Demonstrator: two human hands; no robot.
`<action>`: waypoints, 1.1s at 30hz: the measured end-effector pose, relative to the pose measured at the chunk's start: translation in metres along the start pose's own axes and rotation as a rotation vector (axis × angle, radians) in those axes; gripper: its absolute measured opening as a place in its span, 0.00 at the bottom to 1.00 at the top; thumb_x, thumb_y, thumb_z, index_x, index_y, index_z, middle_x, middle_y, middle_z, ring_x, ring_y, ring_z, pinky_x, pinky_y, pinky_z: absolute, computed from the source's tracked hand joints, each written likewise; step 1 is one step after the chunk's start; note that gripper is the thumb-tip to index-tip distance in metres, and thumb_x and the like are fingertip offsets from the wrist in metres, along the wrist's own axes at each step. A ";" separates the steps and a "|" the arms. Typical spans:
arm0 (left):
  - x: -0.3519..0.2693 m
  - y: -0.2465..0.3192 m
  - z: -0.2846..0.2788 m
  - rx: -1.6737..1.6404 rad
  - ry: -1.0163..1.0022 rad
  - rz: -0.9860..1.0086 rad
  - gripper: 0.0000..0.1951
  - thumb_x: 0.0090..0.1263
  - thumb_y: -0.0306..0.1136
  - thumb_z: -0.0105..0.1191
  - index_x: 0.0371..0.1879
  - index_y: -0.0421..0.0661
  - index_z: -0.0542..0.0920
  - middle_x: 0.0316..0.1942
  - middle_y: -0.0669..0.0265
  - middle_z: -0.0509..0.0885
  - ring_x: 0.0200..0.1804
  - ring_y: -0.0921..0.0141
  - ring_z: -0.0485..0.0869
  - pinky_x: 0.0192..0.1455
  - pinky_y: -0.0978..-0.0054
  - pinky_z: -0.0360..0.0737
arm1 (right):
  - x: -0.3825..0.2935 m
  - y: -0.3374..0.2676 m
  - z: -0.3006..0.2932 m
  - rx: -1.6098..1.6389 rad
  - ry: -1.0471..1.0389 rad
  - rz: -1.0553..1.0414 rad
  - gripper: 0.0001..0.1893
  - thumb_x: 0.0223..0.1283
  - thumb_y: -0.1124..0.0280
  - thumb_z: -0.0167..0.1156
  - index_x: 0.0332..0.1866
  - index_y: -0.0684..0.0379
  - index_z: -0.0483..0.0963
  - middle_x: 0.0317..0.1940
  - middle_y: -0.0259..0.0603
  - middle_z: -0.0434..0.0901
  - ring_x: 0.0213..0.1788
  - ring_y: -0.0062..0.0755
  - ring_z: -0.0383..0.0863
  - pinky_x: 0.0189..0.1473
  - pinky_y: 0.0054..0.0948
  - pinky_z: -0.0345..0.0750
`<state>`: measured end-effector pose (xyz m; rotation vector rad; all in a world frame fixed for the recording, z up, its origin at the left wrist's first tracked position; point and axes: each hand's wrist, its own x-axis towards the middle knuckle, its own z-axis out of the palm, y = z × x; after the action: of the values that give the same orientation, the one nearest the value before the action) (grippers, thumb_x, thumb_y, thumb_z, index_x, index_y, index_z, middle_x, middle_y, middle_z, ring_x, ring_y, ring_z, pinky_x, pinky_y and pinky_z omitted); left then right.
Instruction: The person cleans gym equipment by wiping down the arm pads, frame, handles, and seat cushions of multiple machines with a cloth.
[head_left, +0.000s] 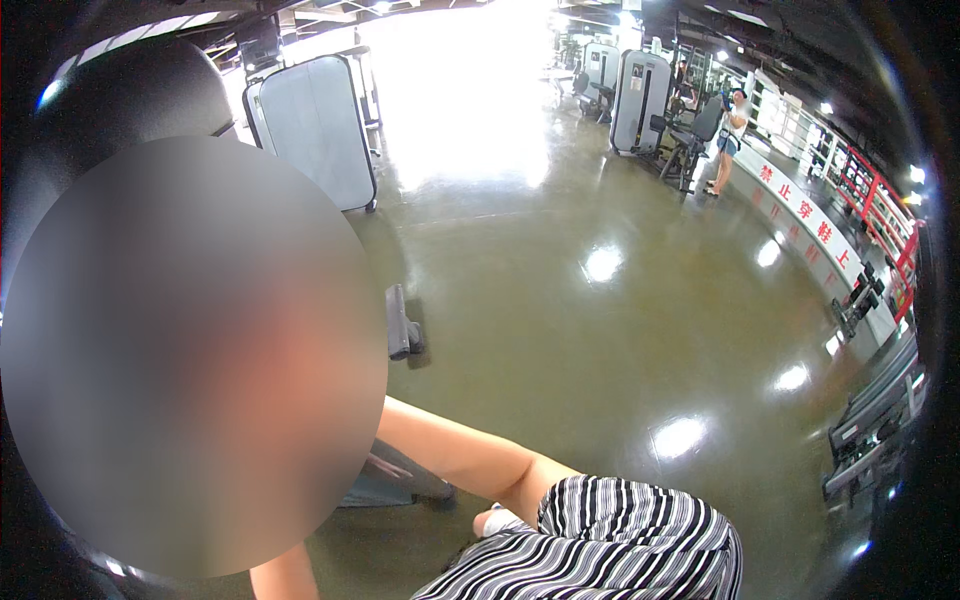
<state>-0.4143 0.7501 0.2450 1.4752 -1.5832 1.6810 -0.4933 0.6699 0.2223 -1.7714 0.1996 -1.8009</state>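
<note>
A large blurred oval covers the left of the head view and hides both my hands. My right forearm (465, 450) reaches leftward into it from a black-and-white striped short sleeve (637, 517). Below the oval, a piece of my left forearm (283, 574) enters from the bottom edge. What the hands touch or hold cannot be made out. A grey equipment base (379, 491) shows just under my right forearm, on the glossy olive-green floor (540, 360). A large dark rounded housing (150, 94) rises behind the oval.
A grey-panelled gym machine (319, 135) stands ahead, with a grey foot piece (401, 322) nearer. Further right are a weight-stack machine (641, 105) and a standing person (727, 139) beside a raised boxing-ring platform (806, 210) bearing writing. Dumbbells (862, 292) and more equipment (874, 427) line the right.
</note>
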 end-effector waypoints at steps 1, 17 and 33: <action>-0.016 0.006 0.004 0.006 -0.003 -0.007 0.20 0.68 0.51 0.34 0.53 0.62 0.74 0.65 0.69 0.62 0.67 0.50 0.52 0.63 0.43 0.49 | -0.013 0.005 0.000 0.027 0.016 0.046 0.32 0.60 0.57 0.43 0.65 0.65 0.51 0.67 0.55 0.45 0.70 0.54 0.38 0.67 0.43 0.40; -0.252 0.103 0.025 -0.360 -0.378 -0.071 0.23 0.63 0.46 0.44 0.57 0.54 0.69 0.67 0.59 0.48 0.56 0.42 0.56 0.52 0.41 0.57 | -0.211 0.060 -0.026 -0.224 -0.252 0.320 0.33 0.61 0.63 0.45 0.67 0.65 0.44 0.67 0.57 0.40 0.70 0.56 0.36 0.67 0.48 0.38; 0.011 -0.055 -0.022 -0.017 0.067 0.031 0.26 0.68 0.52 0.32 0.61 0.52 0.65 0.68 0.51 0.49 0.69 0.46 0.44 0.64 0.38 0.38 | 0.021 -0.044 0.018 -0.178 -0.159 -0.238 0.36 0.56 0.52 0.47 0.61 0.73 0.53 0.64 0.64 0.47 0.69 0.65 0.36 0.65 0.57 0.36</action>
<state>-0.3813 0.7816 0.2851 1.3787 -1.5890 1.7121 -0.4884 0.7005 0.2645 -2.1321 0.0899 -1.8395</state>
